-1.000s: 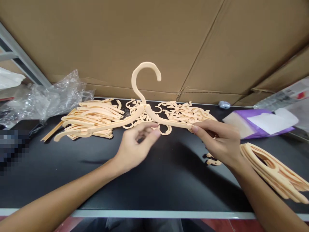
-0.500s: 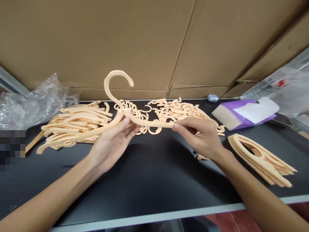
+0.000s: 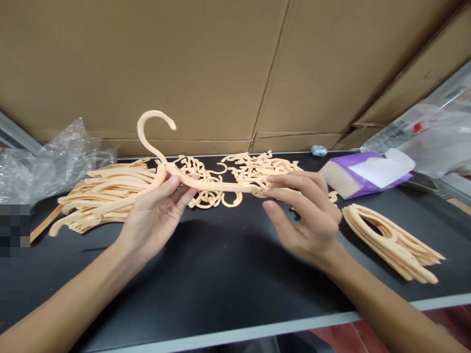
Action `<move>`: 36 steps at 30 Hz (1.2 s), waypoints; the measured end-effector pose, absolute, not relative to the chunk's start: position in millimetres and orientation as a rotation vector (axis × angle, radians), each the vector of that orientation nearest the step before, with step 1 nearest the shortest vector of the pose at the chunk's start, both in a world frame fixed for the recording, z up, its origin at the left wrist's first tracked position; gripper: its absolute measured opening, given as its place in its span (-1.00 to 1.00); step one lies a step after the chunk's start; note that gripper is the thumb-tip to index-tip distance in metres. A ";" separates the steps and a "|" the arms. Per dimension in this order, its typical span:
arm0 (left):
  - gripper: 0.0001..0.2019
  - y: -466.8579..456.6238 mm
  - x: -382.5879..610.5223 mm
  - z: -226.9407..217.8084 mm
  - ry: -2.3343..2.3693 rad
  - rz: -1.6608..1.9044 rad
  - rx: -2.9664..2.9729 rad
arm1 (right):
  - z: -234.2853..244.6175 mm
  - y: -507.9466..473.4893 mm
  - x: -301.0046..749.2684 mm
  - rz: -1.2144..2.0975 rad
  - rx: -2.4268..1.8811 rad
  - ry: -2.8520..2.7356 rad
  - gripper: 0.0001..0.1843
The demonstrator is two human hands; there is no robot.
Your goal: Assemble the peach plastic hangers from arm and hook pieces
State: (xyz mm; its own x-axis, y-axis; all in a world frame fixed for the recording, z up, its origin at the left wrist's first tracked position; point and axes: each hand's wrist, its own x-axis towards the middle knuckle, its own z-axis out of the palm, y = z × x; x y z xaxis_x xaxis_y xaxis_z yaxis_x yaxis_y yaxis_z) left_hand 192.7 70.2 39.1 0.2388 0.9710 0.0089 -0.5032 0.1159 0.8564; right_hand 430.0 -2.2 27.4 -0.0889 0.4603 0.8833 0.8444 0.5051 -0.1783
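A peach plastic hanger (image 3: pixel 217 187) with its hook pointing up is held just above the black table (image 3: pixel 228 274). My left hand (image 3: pixel 152 218) grips it near the middle, thumb on top and fingers beneath. My right hand (image 3: pixel 305 215) hovers at the hanger's right end with fingers and thumb spread apart, holding nothing. Behind the hanger lies a heap of loose peach hooks (image 3: pixel 257 169).
A pile of assembled hangers (image 3: pixel 106 189) lies at the left and a stack of hanger bodies (image 3: pixel 397 245) at the right. A purple-and-white packet (image 3: pixel 368 171) and crumpled clear plastic (image 3: pixel 47 157) sit at the back. Cardboard (image 3: pixel 221 68) walls off the rear; the table's front edge is close.
The hanger has shifted left with my left hand closing on its middle. My right hand has let go of the right arm and opened.
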 end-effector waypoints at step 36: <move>-0.73 70.2 197.4 26.0 0.744 1.228 0.837 | 3.2 0.3 415.2 0.716 -1.280 -1.428 -0.75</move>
State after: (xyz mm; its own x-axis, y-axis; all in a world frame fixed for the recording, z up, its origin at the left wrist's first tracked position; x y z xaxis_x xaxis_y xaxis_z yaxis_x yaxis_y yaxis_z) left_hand 197.4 70.2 26.0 0.1861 0.9817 -0.0399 -0.4900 0.1280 0.8623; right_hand 415.2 0.3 3.2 0.1113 0.9470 0.3012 0.3253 0.2517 -0.9115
